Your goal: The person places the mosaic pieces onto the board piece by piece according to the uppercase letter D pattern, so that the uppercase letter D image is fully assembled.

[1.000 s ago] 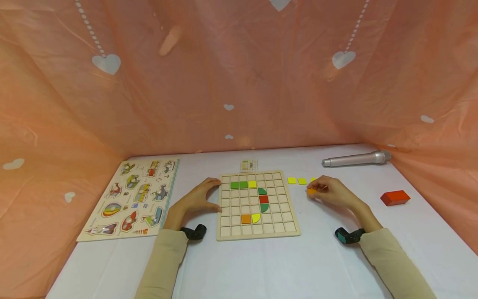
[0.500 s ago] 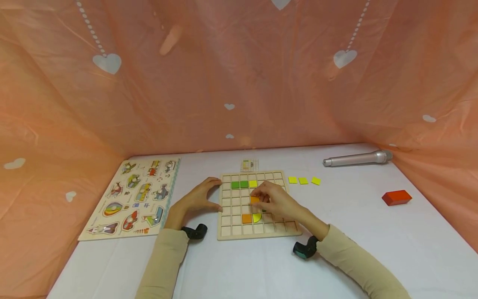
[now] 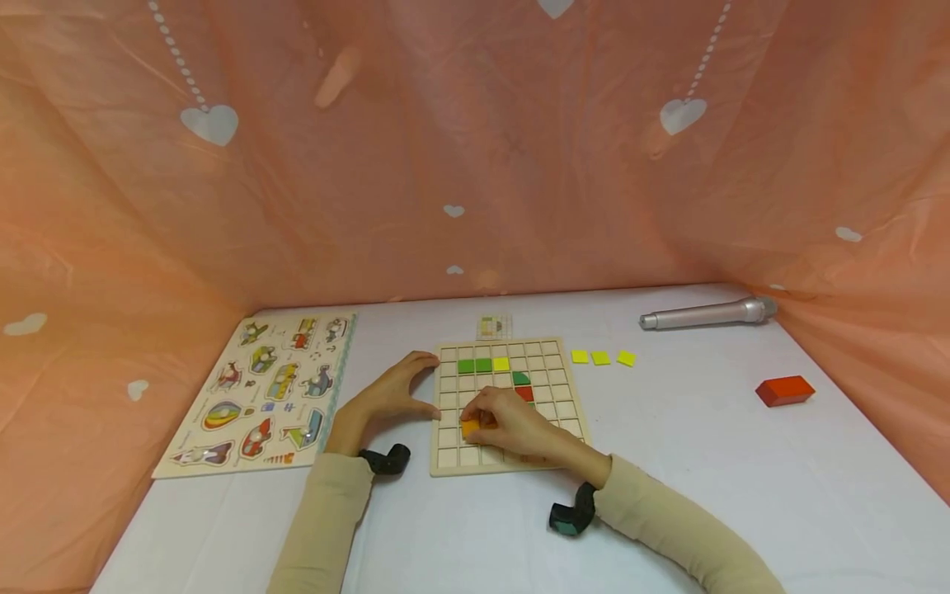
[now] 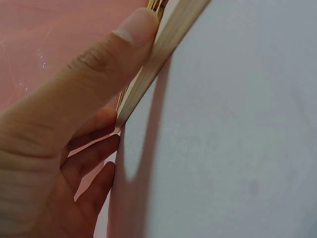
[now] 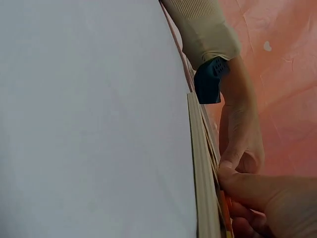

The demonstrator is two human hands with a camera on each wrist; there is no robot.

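Through my feed, a white table (image 3: 460, 528) carries a wooden picture puzzle (image 3: 278, 346) at nine o'clock. Next in size is the gridded board (image 3: 564, 410) near the middle. At its nine o'clock edge the left hand (image 3: 387, 394) clasps nothing, thumb and fingers spread along the wood, steadying it, I judge. The right hand (image 3: 512, 419) reaches in from four o'clock, pinching an orange tile (image 3: 470, 428) over the board's eight o'clock cells (whether it touches down, I can't tell). I read this as placing; the move calls for squaring the tile to a cell, then letting go. A small printed card (image 3: 493, 327) lies at twelve. In the cells, two green squares (image 3: 466, 366) and a yellow square (image 3: 501, 364) run from eleven to twelve, with a rounded green piece (image 3: 521, 378) and a red square (image 3: 524, 394) toward one; the right hand hides some cells. Three loose yellow tiles (image 3: 600, 358) lie off-board at two.
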